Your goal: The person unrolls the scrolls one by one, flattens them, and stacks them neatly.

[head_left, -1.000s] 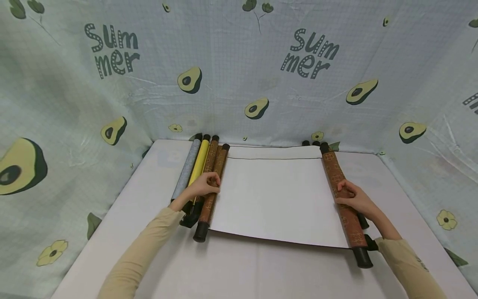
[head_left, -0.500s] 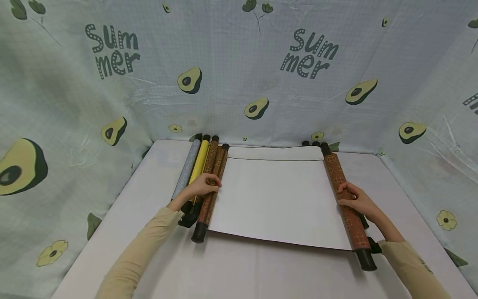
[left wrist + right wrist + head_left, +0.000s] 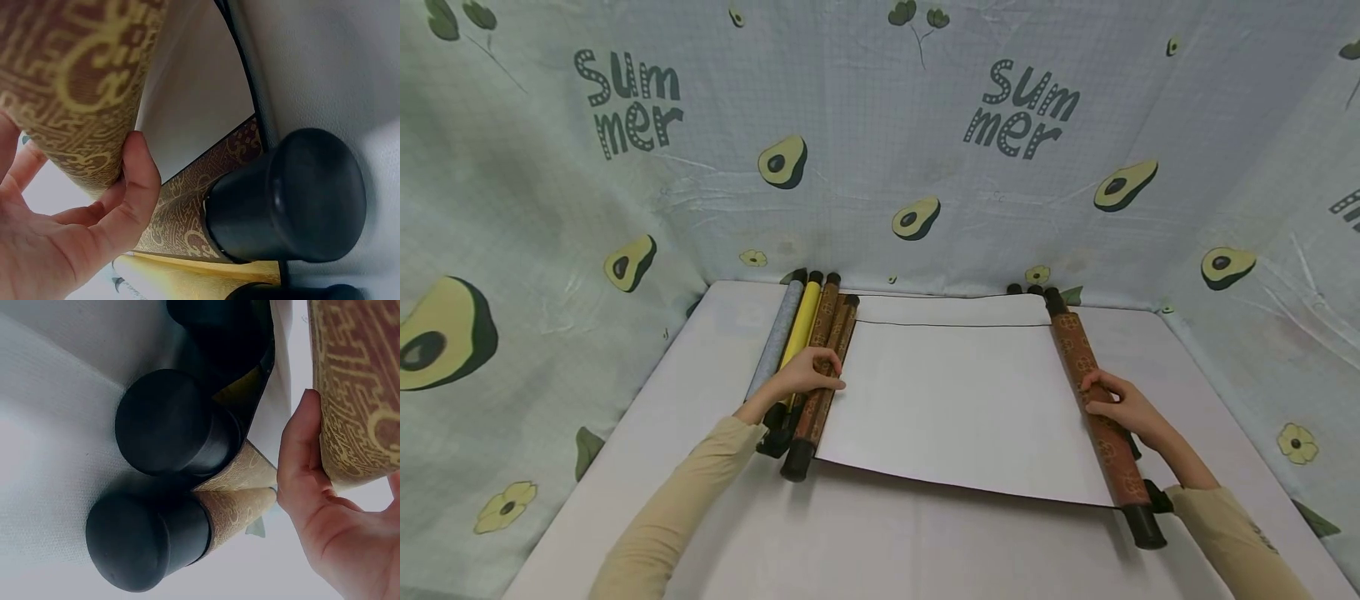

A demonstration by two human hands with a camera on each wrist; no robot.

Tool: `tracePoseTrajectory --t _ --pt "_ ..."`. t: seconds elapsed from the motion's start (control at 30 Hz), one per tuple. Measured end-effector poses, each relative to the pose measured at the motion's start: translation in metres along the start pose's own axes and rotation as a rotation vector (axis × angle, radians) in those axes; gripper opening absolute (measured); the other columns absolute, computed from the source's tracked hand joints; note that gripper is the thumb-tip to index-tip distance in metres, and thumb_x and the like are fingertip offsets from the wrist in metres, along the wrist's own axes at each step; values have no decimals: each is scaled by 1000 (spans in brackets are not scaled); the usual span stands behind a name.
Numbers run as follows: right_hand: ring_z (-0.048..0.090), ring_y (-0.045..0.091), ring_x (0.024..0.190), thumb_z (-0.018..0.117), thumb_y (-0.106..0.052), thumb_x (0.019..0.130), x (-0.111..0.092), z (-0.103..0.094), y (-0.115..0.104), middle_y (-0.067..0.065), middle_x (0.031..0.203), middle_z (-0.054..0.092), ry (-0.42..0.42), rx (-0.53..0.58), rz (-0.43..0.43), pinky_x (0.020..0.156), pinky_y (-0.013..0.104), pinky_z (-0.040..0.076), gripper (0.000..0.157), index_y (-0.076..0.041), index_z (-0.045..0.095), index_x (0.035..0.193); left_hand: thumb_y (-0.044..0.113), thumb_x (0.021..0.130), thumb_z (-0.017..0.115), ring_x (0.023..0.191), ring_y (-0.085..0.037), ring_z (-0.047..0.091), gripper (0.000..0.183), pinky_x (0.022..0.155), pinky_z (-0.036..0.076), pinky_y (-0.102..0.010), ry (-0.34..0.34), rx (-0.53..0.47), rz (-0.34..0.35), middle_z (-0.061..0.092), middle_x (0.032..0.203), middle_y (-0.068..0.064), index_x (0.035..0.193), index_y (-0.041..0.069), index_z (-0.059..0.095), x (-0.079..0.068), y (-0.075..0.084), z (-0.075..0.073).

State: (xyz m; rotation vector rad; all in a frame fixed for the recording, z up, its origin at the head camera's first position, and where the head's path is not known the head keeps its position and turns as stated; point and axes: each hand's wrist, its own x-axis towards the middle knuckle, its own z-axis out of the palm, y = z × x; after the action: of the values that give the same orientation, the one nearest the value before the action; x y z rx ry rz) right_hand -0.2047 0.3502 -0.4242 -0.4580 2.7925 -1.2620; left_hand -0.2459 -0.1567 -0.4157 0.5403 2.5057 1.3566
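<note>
A hanging scroll lies partly unrolled, its white sheet spanning two brown, gold-patterned rolls with black end knobs. My left hand holds the left roll near its middle. In the left wrist view, the fingers curl against that patterned roll, which is raised above another brown roll. On the other side, my right hand grips the right roll, thumb and fingers around it. The right wrist view shows this roll lifted over lower rolls with black knobs.
Left of the scroll lie a grey roll, a yellow roll and another brown roll. Another white sheet shows behind the scroll. Printed fabric rises behind the white table.
The right roll and right hand have shifted slightly right and toward me, widening the white sheet. The left roll's near end has moved slightly left; the left thumb has shifted.
</note>
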Motion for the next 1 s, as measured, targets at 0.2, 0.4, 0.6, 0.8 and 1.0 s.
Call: tracePoseTrajectory --t 0.2,0.4,0.6,0.8,1.0 --pt "41 -12 90 52 -10 88 -2 -2 -1 -19 95 52 -3 -8 14 71 17 40 23 2 55 107 1 78 64 47 -9 30 18 49 32 -25 -15 -9 30 54 90 -20 91 -7 55 -1 0 -2" --pt "41 -2 81 53 -10 86 -4 -4 -2 -17 90 53 24 -26 49 65 20 39 22 3 56 103 -1 79 60 50 -9 33 14 52 34 -26 -18 -20 41 56 91 -22 92 -6 58 0 -4 -5" --pt "42 2 82 66 -23 80 -3 -1 -2 -4 89 51 37 -84 80 69 24 36 28 -3 54 97 1 77 64 52 -11 33 14 53 33 -26 -4 10 43 57 87 -18 89 -5 59 0 -4 -5" --pt "40 4 79 71 -21 75 -2 -1 -2 1 84 47 32 -115 72 69 22 32 32 -3 50 92 3 75 68 51 -8 34 20 51 33 -24 14 25 73 52 70 -14 86 -7 56 -2 -2 -4" --pt "40 3 75 70 -14 75 -2 -4 -1 1 86 46 30 -88 49 62 22 33 29 -2 50 93 -4 73 67 51 -11 31 22 53 31 -26 22 29 66 47 70 -24 87 -12 53 -1 -4 -4"
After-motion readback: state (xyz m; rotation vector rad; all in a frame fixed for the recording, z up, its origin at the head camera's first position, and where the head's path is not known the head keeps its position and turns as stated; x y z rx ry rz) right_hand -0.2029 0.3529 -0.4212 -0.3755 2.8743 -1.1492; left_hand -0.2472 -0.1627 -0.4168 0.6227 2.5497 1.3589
